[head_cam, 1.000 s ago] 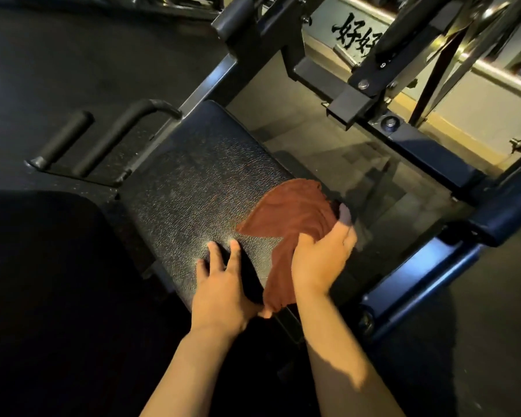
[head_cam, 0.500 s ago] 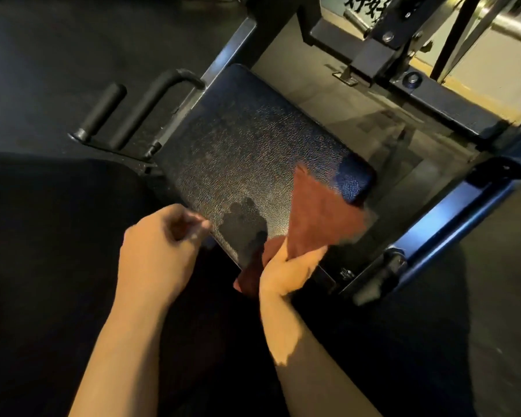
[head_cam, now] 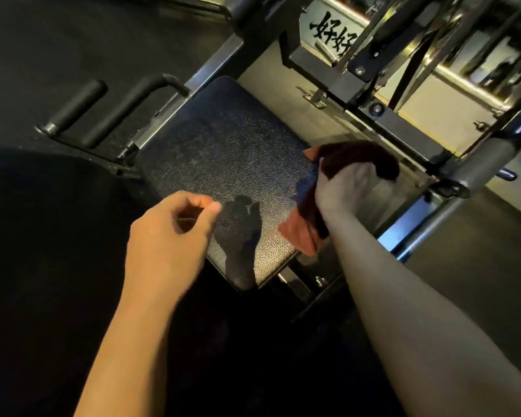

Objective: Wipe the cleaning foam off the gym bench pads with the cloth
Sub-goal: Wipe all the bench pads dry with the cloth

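The black textured bench pad point(head_cam: 223, 164) lies tilted in the middle of the view, with no foam that I can make out on it. My right hand point(head_cam: 343, 188) is lifted above the pad's right edge and grips the reddish-brown cloth point(head_cam: 301, 230), which bunches over my fingers and hangs down below my wrist. My left hand point(head_cam: 175, 227) hovers over the pad's near left corner, fingers curled loosely with thumb and forefinger close together, holding nothing. Its shadow falls on the pad.
Two black foam-covered handles point(head_cam: 109, 115) stick out left of the pad. The machine's dark steel frame point(head_cam: 358, 94) with bolts and bars crosses the top right. A blue frame rail point(head_cam: 409, 227) runs at the right. Dark rubber floor lies around.
My right hand has lifted the cloth off the pad and moved up and right, bunching it. My left hand came off the pad and curled. The view has shifted.
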`<state>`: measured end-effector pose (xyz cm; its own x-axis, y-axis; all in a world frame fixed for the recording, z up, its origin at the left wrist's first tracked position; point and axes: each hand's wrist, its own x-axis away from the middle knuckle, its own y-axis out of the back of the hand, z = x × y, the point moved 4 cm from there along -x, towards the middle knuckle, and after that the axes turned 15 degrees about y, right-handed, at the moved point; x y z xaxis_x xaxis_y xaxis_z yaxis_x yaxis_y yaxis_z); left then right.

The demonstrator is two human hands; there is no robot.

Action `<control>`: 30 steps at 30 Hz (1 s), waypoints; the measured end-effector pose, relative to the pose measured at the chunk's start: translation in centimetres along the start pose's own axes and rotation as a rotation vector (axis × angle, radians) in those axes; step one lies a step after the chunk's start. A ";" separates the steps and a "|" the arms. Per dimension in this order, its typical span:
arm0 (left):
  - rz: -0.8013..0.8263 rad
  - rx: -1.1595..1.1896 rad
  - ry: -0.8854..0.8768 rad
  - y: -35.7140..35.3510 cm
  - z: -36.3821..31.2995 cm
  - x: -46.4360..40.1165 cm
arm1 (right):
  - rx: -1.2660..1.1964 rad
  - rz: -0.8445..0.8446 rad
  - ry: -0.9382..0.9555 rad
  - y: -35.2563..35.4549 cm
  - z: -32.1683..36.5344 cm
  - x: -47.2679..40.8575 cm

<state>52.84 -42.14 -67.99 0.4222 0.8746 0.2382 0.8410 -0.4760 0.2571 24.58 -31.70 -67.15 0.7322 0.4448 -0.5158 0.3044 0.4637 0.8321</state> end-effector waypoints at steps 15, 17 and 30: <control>-0.116 -0.039 0.064 -0.5 2.5 -0.1 | 0.253 0.541 1.226 -4.4 4.6 13.9; -0.178 -0.111 0.041 -0.1 3.0 0.7 | 0.245 0.661 1.392 -6.0 5.4 16.1; -0.203 -1.046 -0.244 -4.1 9.6 8.1 | 0.265 0.867 1.675 -6.6 6.8 16.5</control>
<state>56.09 -32.23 -76.09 0.4607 0.8854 -0.0613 0.2480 -0.0621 0.9668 38.78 -32.61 -79.82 -0.4959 0.7129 0.4959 0.4204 -0.3026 0.8554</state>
